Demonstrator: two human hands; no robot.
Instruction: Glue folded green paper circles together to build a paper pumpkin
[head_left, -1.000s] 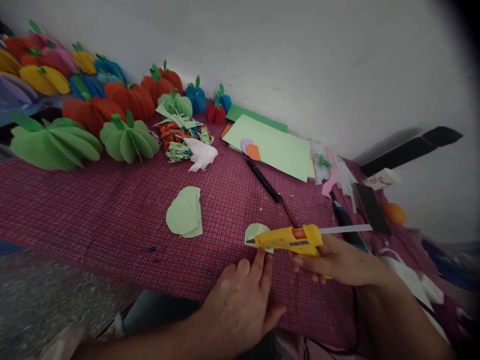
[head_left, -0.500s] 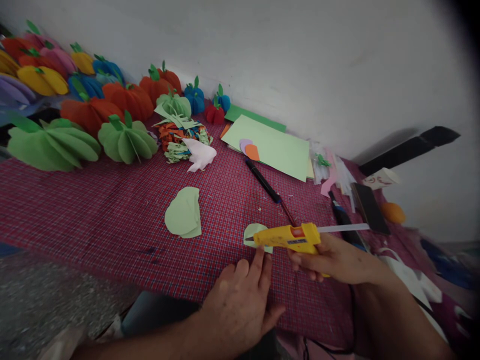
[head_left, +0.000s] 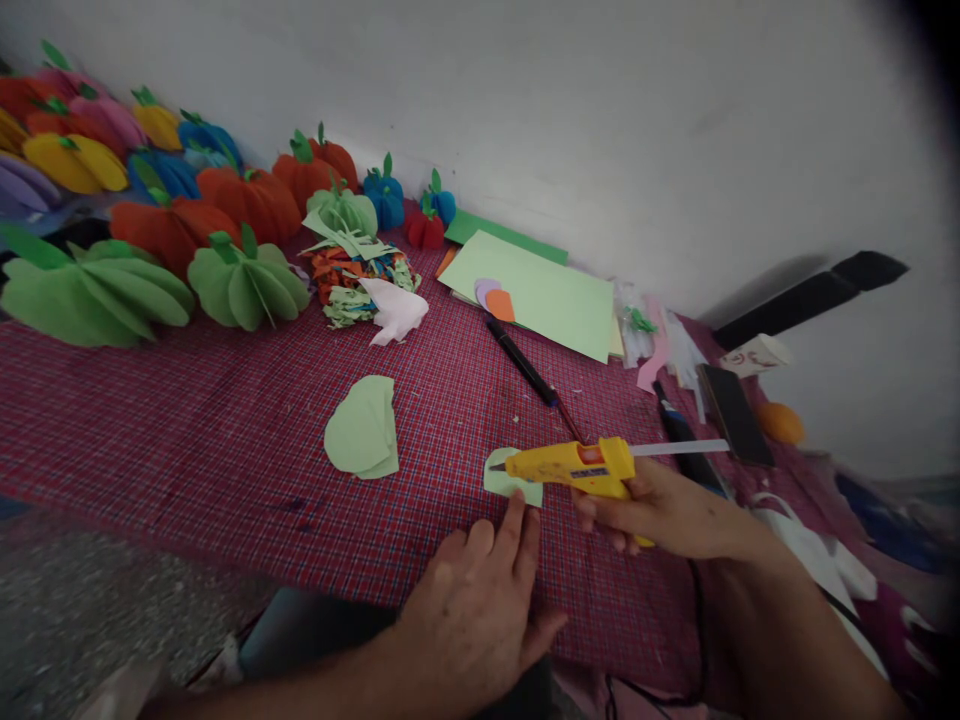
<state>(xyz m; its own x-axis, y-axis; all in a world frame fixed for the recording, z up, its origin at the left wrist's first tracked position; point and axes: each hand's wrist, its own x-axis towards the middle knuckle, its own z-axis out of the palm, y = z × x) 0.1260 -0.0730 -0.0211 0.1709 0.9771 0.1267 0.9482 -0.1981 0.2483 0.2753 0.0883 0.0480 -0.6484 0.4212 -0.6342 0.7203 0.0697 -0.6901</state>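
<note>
- Paper (head_left: 499, 484): on the checked cloth (head_left: 247, 450), about 1 o'clock from left hand (head_left: 472, 600), between 9 and 10 from right hand (head_left: 664, 508). Long axis unclear; gun covers part.
- Left hand: nearer; palm down, gripping nothing, a fingertip on the paper's near edge.
- Right hand: closed round the glue gun (head_left: 574, 466) handle.
- Key relation: gun's long axis runs 9 to 3 o'clock, nozzle at the 9 end, over the paper and just beyond the left fingertips. Nozzle contact: cannot tell.
- Cut pieces (head_left: 360, 432): overlapping, 10 o'clock from paper.
- Pen (head_left: 520, 360): 12 o'clock from paper, well apart.
</note>
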